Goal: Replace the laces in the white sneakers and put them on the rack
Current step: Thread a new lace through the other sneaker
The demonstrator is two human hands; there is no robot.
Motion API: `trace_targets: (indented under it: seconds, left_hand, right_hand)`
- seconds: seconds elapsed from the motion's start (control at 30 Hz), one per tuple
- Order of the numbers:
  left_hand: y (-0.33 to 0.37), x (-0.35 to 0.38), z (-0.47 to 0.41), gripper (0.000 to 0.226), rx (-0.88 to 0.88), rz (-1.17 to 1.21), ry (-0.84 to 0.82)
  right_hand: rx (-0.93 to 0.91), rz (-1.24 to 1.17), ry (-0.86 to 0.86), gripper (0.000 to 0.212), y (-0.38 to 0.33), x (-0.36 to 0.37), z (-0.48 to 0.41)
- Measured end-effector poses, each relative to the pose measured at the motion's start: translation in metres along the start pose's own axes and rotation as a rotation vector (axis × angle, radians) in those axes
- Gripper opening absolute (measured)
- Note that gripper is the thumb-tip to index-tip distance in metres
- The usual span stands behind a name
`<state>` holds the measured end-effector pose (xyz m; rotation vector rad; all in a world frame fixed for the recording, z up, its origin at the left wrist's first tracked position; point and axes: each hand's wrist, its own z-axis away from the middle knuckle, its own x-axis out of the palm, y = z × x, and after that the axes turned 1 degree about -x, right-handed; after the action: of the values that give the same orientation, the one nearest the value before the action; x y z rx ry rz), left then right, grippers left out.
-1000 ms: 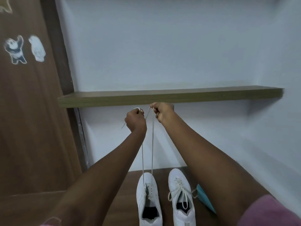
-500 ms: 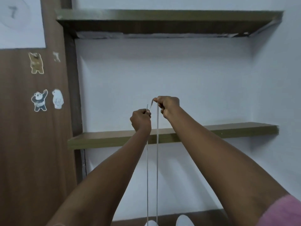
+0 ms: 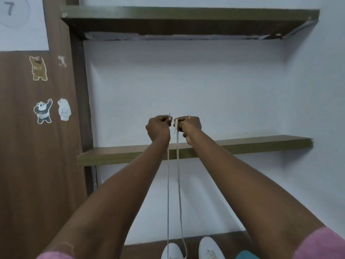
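Two white sneakers stand on the floor at the bottom edge; only their toes show, the left sneaker (image 3: 172,251) and the right sneaker (image 3: 211,247). A white lace (image 3: 178,184) rises from the left sneaker in two taut strands. My left hand (image 3: 158,128) pinches the tip of the left strand, my right hand (image 3: 188,127) grips the end of the right strand. Both hands are raised side by side, almost touching, in front of the lower rack shelf (image 3: 261,143).
An upper shelf (image 3: 186,15) spans the white wall niche. A brown wooden panel (image 3: 28,165) with bear stickers stands at the left. A teal object (image 3: 246,256) lies right of the sneakers at the bottom edge.
Both hands have pulled the lace ends higher and drawn closer together. The view has tilted up, so the sneakers slid to the bottom edge and the upper shelf came into view.
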<state>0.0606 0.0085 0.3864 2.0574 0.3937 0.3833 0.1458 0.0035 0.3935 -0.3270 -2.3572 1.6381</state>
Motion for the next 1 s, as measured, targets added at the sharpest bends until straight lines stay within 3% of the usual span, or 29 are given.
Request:
trace_targets:
  seconds: [0.23, 0.37, 0.6, 0.7, 1.0]
  left_hand:
    - [0.019, -0.004, -0.012, 0.017, 0.066, -0.017, 0.031]
    - [0.032, -0.004, -0.022, 0.032, 0.083, -0.026, 0.038]
    - [0.028, -0.004, -0.026, 0.009, 0.065, -0.052, -0.038]
    - [0.024, -0.002, -0.026, 0.007, 0.067, -0.056, -0.042]
    - [0.019, -0.001, -0.033, 0.007, -0.018, 0.027, 0.016]
  right_hand:
    - [0.023, 0.037, -0.013, 0.019, 0.016, 0.003, 0.003]
    - [0.049, 0.016, -0.027, 0.014, 0.011, 0.006, 0.003]
    - [-0.064, -0.090, -0.044, 0.012, -0.010, 0.013, -0.002]
    - [-0.056, -0.116, -0.051, 0.020, -0.012, 0.021, -0.004]
    - [-0.077, -0.135, -0.055, 0.015, -0.009, 0.024, -0.004]
